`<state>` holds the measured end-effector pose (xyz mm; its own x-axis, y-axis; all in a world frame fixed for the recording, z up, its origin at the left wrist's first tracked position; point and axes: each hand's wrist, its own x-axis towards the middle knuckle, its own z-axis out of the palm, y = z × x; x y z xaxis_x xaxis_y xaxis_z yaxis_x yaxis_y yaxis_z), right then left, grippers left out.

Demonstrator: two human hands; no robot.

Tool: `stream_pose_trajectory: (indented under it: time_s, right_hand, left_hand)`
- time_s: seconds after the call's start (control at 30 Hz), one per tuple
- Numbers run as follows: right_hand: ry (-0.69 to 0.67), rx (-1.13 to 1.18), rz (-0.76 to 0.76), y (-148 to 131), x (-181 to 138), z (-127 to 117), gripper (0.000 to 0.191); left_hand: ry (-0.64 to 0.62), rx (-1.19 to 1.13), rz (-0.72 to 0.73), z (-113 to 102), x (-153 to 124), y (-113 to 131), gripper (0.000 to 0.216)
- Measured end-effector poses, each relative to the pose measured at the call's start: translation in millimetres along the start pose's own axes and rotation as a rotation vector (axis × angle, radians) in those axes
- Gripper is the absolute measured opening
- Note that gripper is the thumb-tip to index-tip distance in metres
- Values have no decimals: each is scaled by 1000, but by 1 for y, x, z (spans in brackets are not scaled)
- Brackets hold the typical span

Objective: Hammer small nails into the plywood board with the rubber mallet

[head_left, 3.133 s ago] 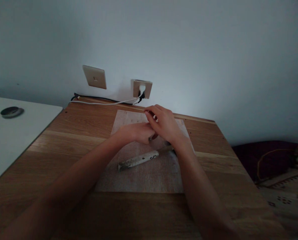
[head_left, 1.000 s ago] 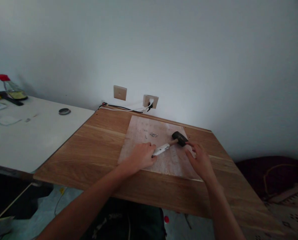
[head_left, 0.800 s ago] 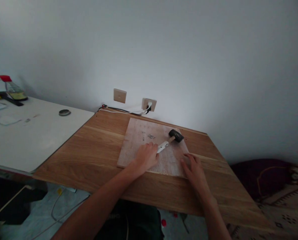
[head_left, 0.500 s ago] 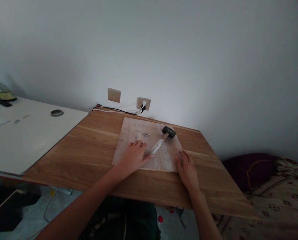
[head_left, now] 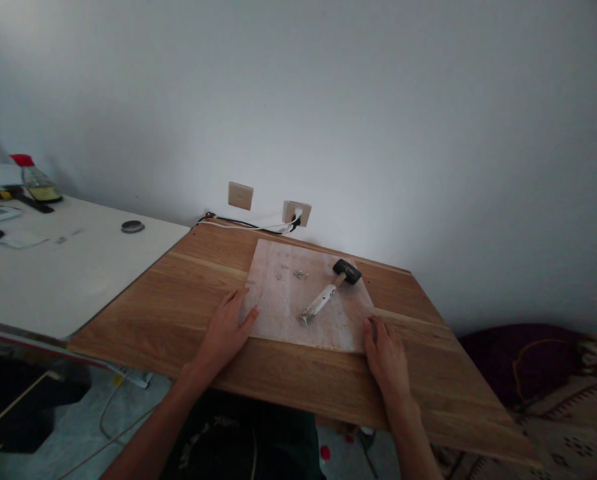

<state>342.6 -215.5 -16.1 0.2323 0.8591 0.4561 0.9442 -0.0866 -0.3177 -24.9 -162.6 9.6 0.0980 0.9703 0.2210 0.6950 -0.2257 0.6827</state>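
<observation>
A pale board (head_left: 278, 307) lies flat on the wooden tabletop. On its right half rests a mallet with a black head (head_left: 347, 271), its white-wrapped handle (head_left: 319, 303) slanting down to the left. A small heap of metal nails or screws (head_left: 301, 274) sits near the board's middle, too small to tell which. My left hand (head_left: 229, 327) is open at the board's front left corner, thumb over its edge. At the right edge my right hand (head_left: 384, 350) lies open, fingertips against the board. Neither hand holds anything.
A white table (head_left: 88, 267) adjoins on the left, with a roll of tape (head_left: 133, 227) and a red-capped bottle (head_left: 41, 183). Cables run along the wall to a socket (head_left: 297, 213). Patterned fabric (head_left: 573, 427) lies at the right.
My left hand has moved left, from beside the mallet handle to the board's left edge. My right hand stays by the right edge. The view has shifted slightly left.
</observation>
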Motion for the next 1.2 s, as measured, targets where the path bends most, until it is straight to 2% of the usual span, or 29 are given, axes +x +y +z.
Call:
stream_pose_trajectory:
  time_s: [0.17, 0.3, 0.47, 0.63, 0.77, 1.0, 1.13, 1.2]
  right_hand:
    - [-30, 96, 14, -4, 4, -9, 66]
    - [-73, 176, 25, -14, -4, -17, 66]
    - [-167, 284, -42, -51, -23, -20, 56]
    - [-261, 408, -78, -101, -32, -16, 50]
    - [-336, 462, -142, -138, -34, -8, 49]
    - [-468, 549, -237, -196, -39, 10, 43]
    - [-589, 627, -250, -213, -36, 10, 52]
    - [-649, 690, -276, -215, -34, 8, 53]
  left_hand:
    - [24, -152, -104, -5, -1, 3, 57]
    - [55, -205, -151, -17, -5, -4, 59]
    - [126, -118, -213, -60, 9, -23, 50]
    - [117, 79, -391, -118, 25, -47, 47]
    - [126, 231, -552, -152, 22, -70, 40]
    - [259, 357, -672, -189, 23, -105, 37]
    - [188, 447, -679, -201, 27, -122, 40]
    - [215, 491, -618, -202, 29, -128, 49]
